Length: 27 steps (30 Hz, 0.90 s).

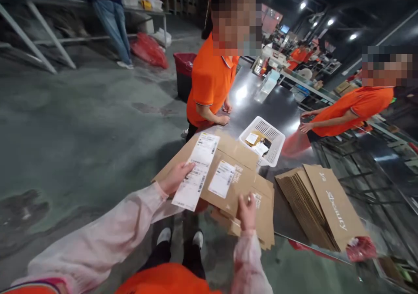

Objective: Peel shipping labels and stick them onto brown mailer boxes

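Observation:
My left hand point(176, 176) is closed on a long strip of white shipping labels point(197, 170), held over flattened cardboard boxes point(241, 185) on the dark metal table point(287, 106). My right hand point(247, 211) is closed on the near edge of the top flat box. That box carries a white label point(222, 179) stuck on its face. Both my arms are in pale pink sleeves.
A fanned stack of flat brown cartons point(321, 204) lies at the right. A white perforated basket point(263, 140) with small packets stands farther back. Two people in orange shirts point(209, 80) point(355, 109) work at the table. A red-lined bin point(183, 74) stands on the floor.

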{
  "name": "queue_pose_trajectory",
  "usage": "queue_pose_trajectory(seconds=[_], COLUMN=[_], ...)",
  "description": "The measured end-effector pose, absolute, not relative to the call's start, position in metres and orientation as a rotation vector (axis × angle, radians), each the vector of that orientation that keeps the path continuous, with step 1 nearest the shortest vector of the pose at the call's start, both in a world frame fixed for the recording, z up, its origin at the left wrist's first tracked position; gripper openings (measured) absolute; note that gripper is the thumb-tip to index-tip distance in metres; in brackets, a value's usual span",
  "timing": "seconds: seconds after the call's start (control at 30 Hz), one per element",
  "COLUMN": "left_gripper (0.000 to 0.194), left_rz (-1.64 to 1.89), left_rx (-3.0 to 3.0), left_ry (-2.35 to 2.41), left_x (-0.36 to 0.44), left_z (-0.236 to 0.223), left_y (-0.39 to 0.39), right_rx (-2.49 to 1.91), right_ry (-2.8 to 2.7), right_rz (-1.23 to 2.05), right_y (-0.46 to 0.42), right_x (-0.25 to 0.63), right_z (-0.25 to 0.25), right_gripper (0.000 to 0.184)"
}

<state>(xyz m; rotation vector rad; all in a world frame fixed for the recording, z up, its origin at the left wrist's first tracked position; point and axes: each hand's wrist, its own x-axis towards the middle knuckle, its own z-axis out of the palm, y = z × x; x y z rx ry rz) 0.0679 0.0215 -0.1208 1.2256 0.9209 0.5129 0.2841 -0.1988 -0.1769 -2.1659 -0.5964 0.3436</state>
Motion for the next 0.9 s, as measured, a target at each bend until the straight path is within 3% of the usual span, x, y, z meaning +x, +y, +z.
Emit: queue_pose_trajectory(seconds=[0.17,0.3,0.37,0.5,0.77,0.9], left_gripper=[0.062,0.061,0.058,0.054,0.050,0.059], left_rz=[0.433,0.320,0.329,0.534,0.651,0.551], left_rx=[0.909,1.047,1.101,1.090,1.038,0.931], left_ry=[0.695,0.652,0.623,0.743,1.052,1.009], left_x=[0.069,0.058,0.053,0.046,0.047,0.036], left_z=[-0.101,-0.114,-0.120,-0.131,-0.186,-0.212], left_y=[-0.032,-0.055,-0.052,-0.030,-0.030,-0.028], right_rx=[-2.286,-1.737,-1.536,-1.504,-1.692,-1.924], right_ry=[-0.478,-0.682,-0.626,-0.734,-1.011,-1.134], right_rz=[0.348,0.825,0.913,1.056,1.022,0.608], right_y=[-0.239,-0.180,-0.152,-0.123,-0.085,-0.043], right_x=[0.325,0.247,0.202,0.165,0.193,0.206], right_z=[-0.119,-0.119,-0.127,-0.132,-0.156,-0.187], right_gripper=[0.079,0.064,0.056,0.054,0.042,0.029])
